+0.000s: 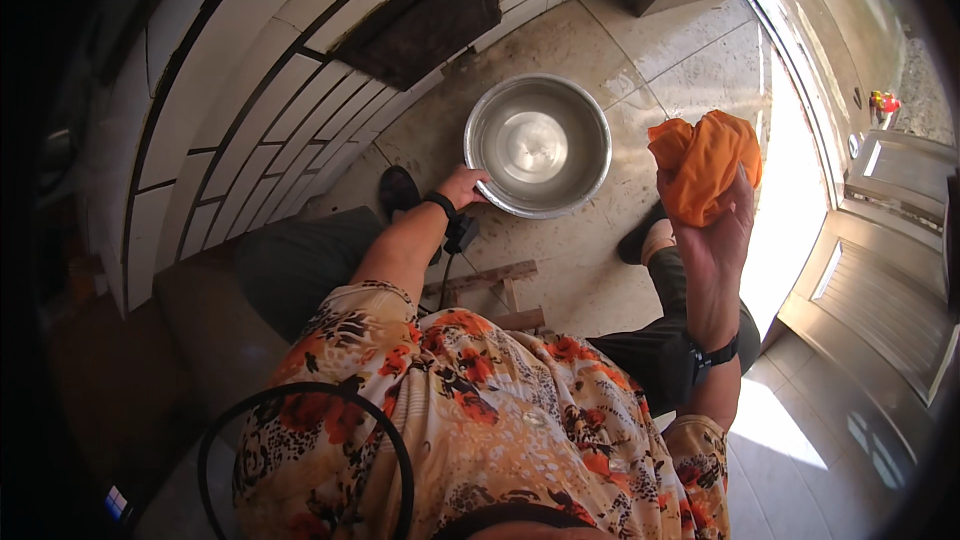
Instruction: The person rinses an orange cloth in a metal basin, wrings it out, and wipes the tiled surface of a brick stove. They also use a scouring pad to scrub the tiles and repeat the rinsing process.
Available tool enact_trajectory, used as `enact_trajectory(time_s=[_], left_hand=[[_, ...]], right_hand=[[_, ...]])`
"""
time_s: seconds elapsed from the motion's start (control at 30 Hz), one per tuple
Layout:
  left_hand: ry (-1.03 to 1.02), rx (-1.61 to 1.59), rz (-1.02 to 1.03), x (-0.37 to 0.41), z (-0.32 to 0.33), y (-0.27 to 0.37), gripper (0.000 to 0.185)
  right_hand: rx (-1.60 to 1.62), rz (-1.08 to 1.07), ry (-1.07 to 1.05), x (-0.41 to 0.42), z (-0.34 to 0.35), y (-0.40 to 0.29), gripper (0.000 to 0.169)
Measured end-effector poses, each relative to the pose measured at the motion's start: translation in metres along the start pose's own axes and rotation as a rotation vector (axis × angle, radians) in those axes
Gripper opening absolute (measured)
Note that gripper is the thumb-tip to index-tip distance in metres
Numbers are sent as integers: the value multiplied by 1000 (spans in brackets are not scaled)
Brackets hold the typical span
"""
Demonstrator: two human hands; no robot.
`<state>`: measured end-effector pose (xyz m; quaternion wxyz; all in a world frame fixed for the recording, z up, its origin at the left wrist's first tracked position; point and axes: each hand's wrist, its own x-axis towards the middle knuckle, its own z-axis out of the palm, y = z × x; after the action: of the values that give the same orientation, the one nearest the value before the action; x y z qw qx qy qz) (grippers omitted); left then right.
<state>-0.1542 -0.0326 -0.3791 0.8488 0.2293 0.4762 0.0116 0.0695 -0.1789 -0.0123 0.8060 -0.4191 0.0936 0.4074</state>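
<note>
A round metal basin (531,146) stands on the tiled floor in front of me, between my feet. It appears to hold clear liquid with a bright reflection at the middle. My left hand (465,186) grips the basin's near left rim, thumb over the edge. Raised to the right of the basin, my right hand (712,221) holds a bunched orange cloth (709,161), apart from the basin. The cloth covers most of the right fingers.
A tiled wall (262,120) with a dark panel (427,19) runs along the left. Near my legs is a low wooden frame (517,292), partly hidden by my shirt. Sunlight enters by the doorway at right, beside a panelled door (885,292). A black cable (405,457) loops across my front.
</note>
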Motion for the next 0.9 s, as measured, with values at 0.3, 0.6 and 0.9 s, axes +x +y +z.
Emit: enact_trajectory(time_s=[0.3, 0.6, 0.9], left_hand=[[-17, 36, -69, 6, -9, 6, 36], [140, 179, -66, 3, -10, 22, 45], [94, 710, 406, -35, 49, 73, 78]], right_hand=[[-17, 14, 70, 3, 4, 1, 48], [-10, 140, -48, 25, 0, 4, 48], [2, 296, -375, 66, -8, 28, 48]])
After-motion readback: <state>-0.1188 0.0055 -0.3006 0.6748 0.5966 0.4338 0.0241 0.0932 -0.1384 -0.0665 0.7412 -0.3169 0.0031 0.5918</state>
